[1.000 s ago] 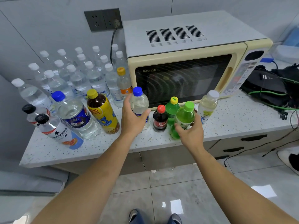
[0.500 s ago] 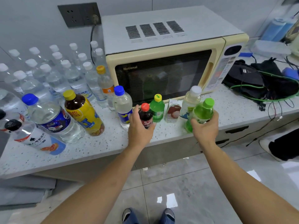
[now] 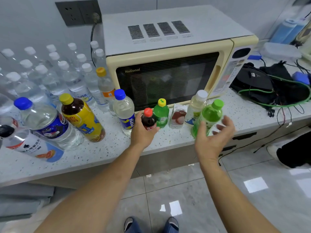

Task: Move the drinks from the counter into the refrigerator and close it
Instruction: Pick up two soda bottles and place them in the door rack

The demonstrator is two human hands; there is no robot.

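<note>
A: What do we see our left hand (image 3: pixel 143 132) doing?

B: It wraps around the small dark cola bottle (image 3: pixel 148 120) with the red cap. The bottle stands on the speckled counter (image 3: pixel 101 153), just in front of the cream microwave (image 3: pixel 168 64).

A: And our right hand (image 3: pixel 210 140)?

B: Its fingers are spread out and loose. The thumb side touches the light green bottle (image 3: pixel 209 117), which leans toward the left. We cannot tell if the bottle rests on the counter.

A: What sits between our two hands?

B: We see a green bottle with a yellow cap (image 3: pixel 161 113), a little juice carton (image 3: pixel 178 117), and a pale bottle with a white cap (image 3: pixel 196 106).

A: And on the left?

B: A Pepsi bottle with a blue cap (image 3: pixel 124 111) is just beside our left hand. Farther left is a yellow tea bottle (image 3: pixel 82 116), and many clear water bottles (image 3: pixel 64 78) stand behind it.
</note>
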